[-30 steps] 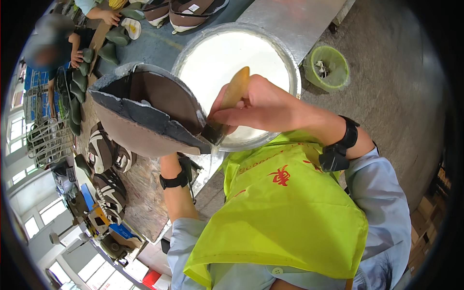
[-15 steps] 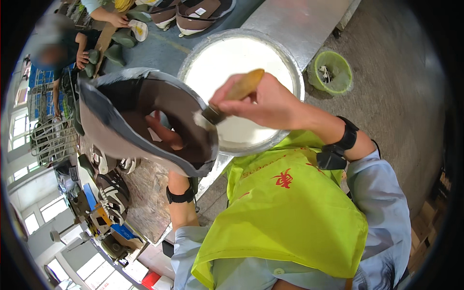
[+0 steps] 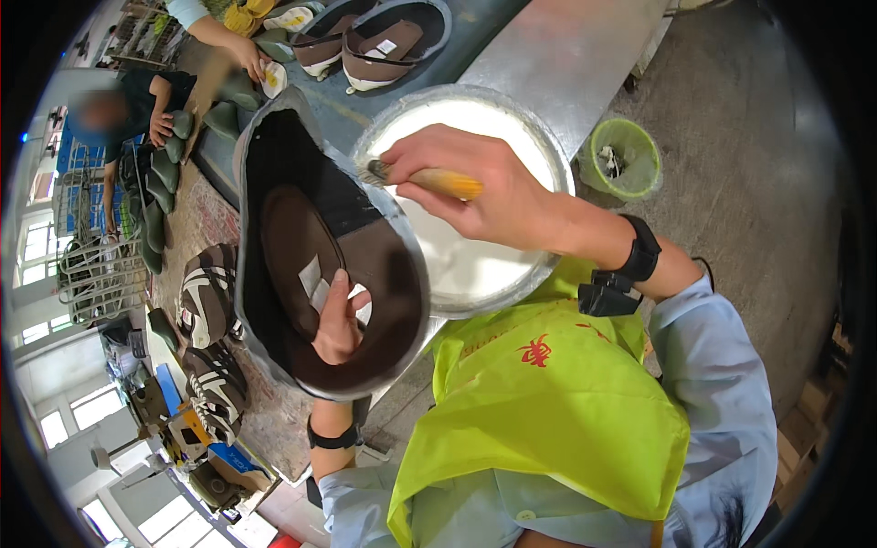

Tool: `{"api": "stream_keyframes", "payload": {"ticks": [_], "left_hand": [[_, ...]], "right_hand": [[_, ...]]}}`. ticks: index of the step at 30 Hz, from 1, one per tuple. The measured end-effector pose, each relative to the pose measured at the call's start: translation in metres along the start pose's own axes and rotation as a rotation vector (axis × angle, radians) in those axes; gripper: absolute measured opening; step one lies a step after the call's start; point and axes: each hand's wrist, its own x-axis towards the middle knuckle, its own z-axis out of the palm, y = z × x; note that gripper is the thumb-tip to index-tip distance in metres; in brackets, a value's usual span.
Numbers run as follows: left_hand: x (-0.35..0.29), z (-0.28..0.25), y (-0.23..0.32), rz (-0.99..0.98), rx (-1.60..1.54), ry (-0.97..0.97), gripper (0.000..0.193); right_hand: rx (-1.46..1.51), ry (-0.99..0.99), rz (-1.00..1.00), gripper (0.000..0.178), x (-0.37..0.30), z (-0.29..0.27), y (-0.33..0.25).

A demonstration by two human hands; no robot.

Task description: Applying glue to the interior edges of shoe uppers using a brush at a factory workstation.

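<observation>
Pinching the brush [image 3: 452, 184], the right hand [image 3: 493, 192] should stroke evenly along the edge of the shoe upper [image 3: 388, 251], the left hand [image 3: 338, 333], its grip too hidden to tell, supporting it.

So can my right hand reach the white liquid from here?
Likely yes: the right hand, holding a brush, looks to be over the white liquid, and the shoe upper overlaps only its left side in view.

My left grip [image 3: 338, 331], out of sight a second ago, now shows inside the shoe upper [image 3: 370, 260], which I have tipped so its opening faces me. My right grip [image 3: 484, 187] has moved the brush [image 3: 446, 183] farther up its edge, the handle, upward before, now pointing right.
</observation>
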Motion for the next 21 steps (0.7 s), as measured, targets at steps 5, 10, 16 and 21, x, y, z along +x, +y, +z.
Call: {"api": "stream_keyframes", "payload": {"ticks": [5, 10, 16, 21], "left_hand": [[0.064, -0.010, 0.026, 0.200, 0.477, -0.259, 0.022], [0.205, -0.028, 0.029, -0.106, -0.146, -0.284, 0.026], [0.341, -0.083, -0.024, -0.317, -0.513, -0.175, 0.026], [0.392, -0.060, -0.012, -0.180, -0.620, -0.011, 0.024]], "right_hand": [[0.168, 0.150, 0.303, 0.013, -0.002, 0.000, 0.012], [0.101, 0.136, 0.499, 0.010, -0.012, -0.007, 0.024], [0.197, 0.221, 0.658, 0.007, -0.002, -0.005, 0.030], [0.179, 0.234, 0.667, 0.010, 0.018, -0.002, 0.030]]}}
